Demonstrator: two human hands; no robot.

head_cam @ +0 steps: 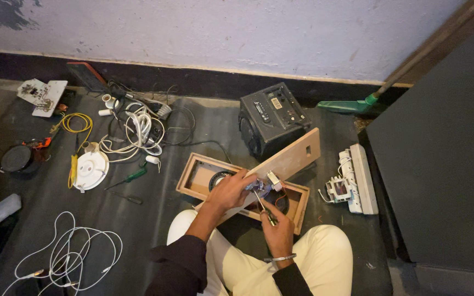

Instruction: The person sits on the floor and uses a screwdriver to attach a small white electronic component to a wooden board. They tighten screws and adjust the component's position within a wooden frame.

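Down on the floor, close to my knees, sits the open wooden speaker box (193, 176). My left hand (231, 189) is curled tight on the loose wooden panel (294, 156), which leans tilted across the box. My right hand (277, 230) is closed around a small screwdriver (263, 207), its tip at the little wired part (267, 183) on the panel.

I think the tip could slip off, because the panel only leans and can rock. It could poke my left fingers, which are just beside it. The thin red wires could tear if the panel drops.

Room is tight on the far side, where the black radio box (272, 115) almost touches the panel's end. To the right, the white power strip (357, 178) lies near. To the left, a green screwdriver (130, 178) and white cables (135, 131) lie further off.
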